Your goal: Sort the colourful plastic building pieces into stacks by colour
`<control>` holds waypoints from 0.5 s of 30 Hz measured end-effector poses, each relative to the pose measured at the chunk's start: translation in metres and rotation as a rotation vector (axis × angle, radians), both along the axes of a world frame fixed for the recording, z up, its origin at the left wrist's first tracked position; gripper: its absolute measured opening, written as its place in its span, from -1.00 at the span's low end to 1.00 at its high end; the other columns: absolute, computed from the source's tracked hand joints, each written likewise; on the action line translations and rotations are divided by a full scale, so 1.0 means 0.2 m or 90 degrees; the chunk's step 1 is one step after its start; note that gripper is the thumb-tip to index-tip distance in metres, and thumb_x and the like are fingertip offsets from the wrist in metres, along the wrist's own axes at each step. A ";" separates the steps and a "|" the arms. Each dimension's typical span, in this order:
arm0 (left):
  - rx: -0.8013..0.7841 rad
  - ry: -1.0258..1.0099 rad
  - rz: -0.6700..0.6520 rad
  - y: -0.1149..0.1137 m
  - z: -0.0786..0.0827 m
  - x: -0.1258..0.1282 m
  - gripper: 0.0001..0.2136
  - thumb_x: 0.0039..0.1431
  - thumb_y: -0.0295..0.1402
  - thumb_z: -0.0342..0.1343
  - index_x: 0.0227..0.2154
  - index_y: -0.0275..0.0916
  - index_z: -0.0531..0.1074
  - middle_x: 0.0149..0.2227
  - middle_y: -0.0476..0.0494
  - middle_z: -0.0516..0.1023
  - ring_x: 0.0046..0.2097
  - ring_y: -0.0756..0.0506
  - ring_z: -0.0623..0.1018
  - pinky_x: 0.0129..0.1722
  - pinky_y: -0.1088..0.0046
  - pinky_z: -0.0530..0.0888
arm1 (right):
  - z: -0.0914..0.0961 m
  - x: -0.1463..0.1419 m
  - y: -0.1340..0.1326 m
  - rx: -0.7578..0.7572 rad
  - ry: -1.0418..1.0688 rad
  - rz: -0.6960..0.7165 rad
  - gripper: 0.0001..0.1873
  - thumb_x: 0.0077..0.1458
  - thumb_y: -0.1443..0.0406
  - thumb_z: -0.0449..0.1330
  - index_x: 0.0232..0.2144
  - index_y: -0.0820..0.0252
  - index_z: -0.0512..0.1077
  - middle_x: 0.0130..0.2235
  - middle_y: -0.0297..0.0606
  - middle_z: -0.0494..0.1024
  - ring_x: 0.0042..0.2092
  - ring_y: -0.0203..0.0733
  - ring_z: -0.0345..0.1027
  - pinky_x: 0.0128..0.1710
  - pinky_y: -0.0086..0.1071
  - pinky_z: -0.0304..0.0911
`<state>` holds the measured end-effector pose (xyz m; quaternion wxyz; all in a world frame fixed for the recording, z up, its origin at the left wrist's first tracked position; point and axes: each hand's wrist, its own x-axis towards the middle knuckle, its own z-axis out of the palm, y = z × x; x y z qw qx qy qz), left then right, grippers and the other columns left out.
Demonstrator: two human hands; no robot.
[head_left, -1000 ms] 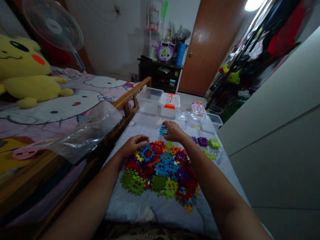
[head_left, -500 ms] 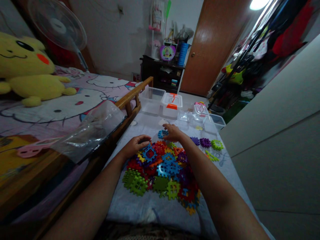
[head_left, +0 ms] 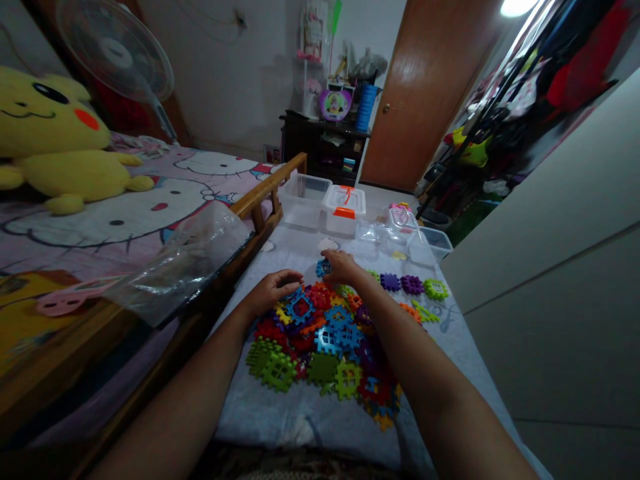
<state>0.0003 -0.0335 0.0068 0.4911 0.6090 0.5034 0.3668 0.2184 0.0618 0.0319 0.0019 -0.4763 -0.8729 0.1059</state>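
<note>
Right hand (head_left: 343,267) is curling down over a small blue waffle block (head_left: 323,268), which is lying flat at the far edge of the main heap, directly under the fingers. The fingers are touching or nearly touching it (can't tell from this angle whether it's actually gripped). Left hand (head_left: 273,293) is hanging palm-down and half-open, holding nothing, just beside a blue block with a red centre (head_left: 300,307) that is sitting on top of the heap of interlocking plastic waffle blocks (head_left: 320,340). The heap is spreading across a pale grey sheet (head_left: 270,417) in red, blue, green, purple, orange and yellow. A purple block (head_left: 412,285) and a lime-green block (head_left: 435,289) are lying in a loose row to the right of the right hand, apart from the heap. Beyond the hands, a clear plastic bin (head_left: 304,200), a white-lidded box with an orange latch (head_left: 343,210) and a smaller clear container (head_left: 427,243) are standing at the far end of the sheet. On the left, a crinkled clear plastic bag (head_left: 185,260) is draping over a wooden bed rail (head_left: 255,193).
</note>
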 end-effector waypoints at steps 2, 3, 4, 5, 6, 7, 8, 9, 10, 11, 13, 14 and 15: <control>-0.003 -0.002 -0.002 0.00 0.00 0.00 -0.46 -0.01 0.06 0.22 -0.11 -0.27 0.49 -0.08 -0.24 0.60 -0.03 -0.30 0.55 -0.03 0.17 0.48 | -0.01 0.00 0.00 0.000 0.001 0.004 -0.23 -0.09 0.25 0.34 0.18 0.15 0.22 0.18 -0.03 0.39 0.17 0.12 0.27 0.09 -0.07 0.19; -0.005 -0.003 -0.003 0.00 0.00 0.00 -0.46 -0.01 0.06 0.22 -0.11 -0.27 0.49 -0.07 -0.24 0.60 -0.03 -0.30 0.55 -0.03 0.17 0.48 | -0.01 0.00 0.00 0.000 0.002 0.005 -0.23 -0.10 0.25 0.35 0.18 0.15 0.23 0.18 -0.02 0.39 0.17 0.12 0.27 0.09 -0.07 0.20; -0.005 -0.004 -0.003 0.00 0.00 0.00 -0.46 -0.01 0.06 0.22 -0.11 -0.27 0.49 -0.07 -0.24 0.60 -0.02 -0.30 0.55 -0.02 0.17 0.47 | -0.01 -0.01 0.01 0.000 0.002 0.006 -0.23 -0.10 0.25 0.35 0.17 0.16 0.23 0.18 -0.01 0.38 0.17 0.13 0.27 0.09 -0.07 0.20; -0.004 -0.004 -0.002 0.00 0.00 0.00 -0.46 -0.01 0.06 0.22 -0.11 -0.28 0.49 -0.07 -0.24 0.60 -0.02 -0.30 0.55 -0.02 0.17 0.47 | -0.01 -0.01 0.01 0.000 0.003 0.006 -0.23 -0.11 0.25 0.35 0.17 0.16 0.24 0.18 0.00 0.38 0.16 0.14 0.28 0.09 -0.06 0.20; -0.002 -0.003 -0.001 0.00 -0.01 0.00 -0.46 -0.01 0.07 0.22 -0.11 -0.27 0.49 -0.07 -0.24 0.60 -0.02 -0.30 0.55 -0.01 0.17 0.47 | -0.01 -0.01 0.00 0.000 0.004 0.005 -0.23 -0.11 0.25 0.35 0.17 0.17 0.24 0.17 0.00 0.39 0.16 0.14 0.28 0.08 -0.06 0.20; -0.001 -0.003 -0.001 0.00 -0.01 0.00 -0.46 -0.01 0.07 0.22 -0.11 -0.27 0.50 -0.07 -0.24 0.60 -0.02 -0.30 0.55 -0.01 0.17 0.47 | -0.02 -0.01 0.00 0.000 0.007 0.003 -0.23 -0.11 0.25 0.36 0.17 0.17 0.24 0.17 0.00 0.39 0.16 0.14 0.28 0.08 -0.06 0.20; 0.001 -0.003 -0.002 0.00 -0.01 0.00 -0.46 -0.01 0.06 0.22 -0.11 -0.27 0.50 -0.08 -0.24 0.60 -0.02 -0.30 0.55 -0.02 0.17 0.47 | -0.02 -0.01 0.00 -0.001 0.009 0.001 -0.23 -0.11 0.25 0.36 0.17 0.16 0.24 0.16 0.00 0.40 0.16 0.15 0.28 0.08 -0.05 0.20; 0.003 -0.003 -0.004 0.00 -0.02 -0.01 -0.46 -0.01 0.06 0.22 -0.10 -0.27 0.50 -0.08 -0.24 0.60 -0.02 -0.30 0.55 -0.02 0.17 0.47 | -0.02 -0.01 0.00 -0.002 0.013 -0.002 -0.23 -0.11 0.25 0.36 0.16 0.16 0.25 0.15 0.00 0.40 0.15 0.15 0.28 0.08 -0.05 0.20; 0.005 -0.003 -0.005 0.01 -0.02 -0.01 -0.47 0.00 0.06 0.22 -0.10 -0.27 0.50 -0.08 -0.24 0.60 -0.02 -0.30 0.55 -0.02 0.18 0.47 | -0.02 -0.01 0.00 -0.005 0.017 -0.004 -0.24 -0.11 0.25 0.36 0.16 0.16 0.25 0.15 0.01 0.41 0.15 0.16 0.28 0.08 -0.04 0.20; 0.007 -0.002 -0.006 0.01 -0.02 -0.01 -0.47 0.00 0.05 0.22 -0.10 -0.27 0.50 -0.08 -0.24 0.60 -0.03 -0.29 0.55 -0.03 0.18 0.47 | -0.02 0.00 0.00 -0.008 0.022 -0.005 -0.24 -0.12 0.26 0.37 0.16 0.16 0.26 0.15 0.01 0.41 0.15 0.16 0.28 0.08 -0.03 0.20; 0.012 0.002 -0.003 0.01 -0.02 -0.01 -0.47 0.00 0.05 0.22 -0.11 -0.27 0.51 -0.09 -0.23 0.61 -0.04 -0.29 0.56 -0.03 0.20 0.47 | -0.01 0.00 0.01 -0.017 0.039 -0.009 -0.22 -0.14 0.26 0.39 0.15 0.16 0.26 0.16 0.01 0.41 0.15 0.15 0.29 0.09 -0.03 0.21; 0.015 0.004 0.000 0.01 -0.02 -0.01 -0.47 0.00 0.05 0.22 -0.11 -0.27 0.51 -0.10 -0.22 0.61 -0.04 -0.29 0.56 -0.03 0.20 0.47 | 0.00 0.01 0.01 -0.021 0.051 -0.011 -0.22 -0.14 0.25 0.40 0.15 0.17 0.26 0.16 0.01 0.41 0.14 0.12 0.30 0.09 -0.05 0.21; 0.018 0.008 0.001 0.01 -0.01 -0.01 -0.48 0.00 0.05 0.22 -0.11 -0.27 0.52 -0.11 -0.22 0.61 -0.05 -0.29 0.56 -0.03 0.19 0.47 | 0.01 0.03 0.02 -0.023 0.065 -0.013 -0.23 -0.11 0.25 0.39 0.16 0.18 0.26 0.16 0.00 0.40 0.14 0.08 0.31 0.09 -0.09 0.22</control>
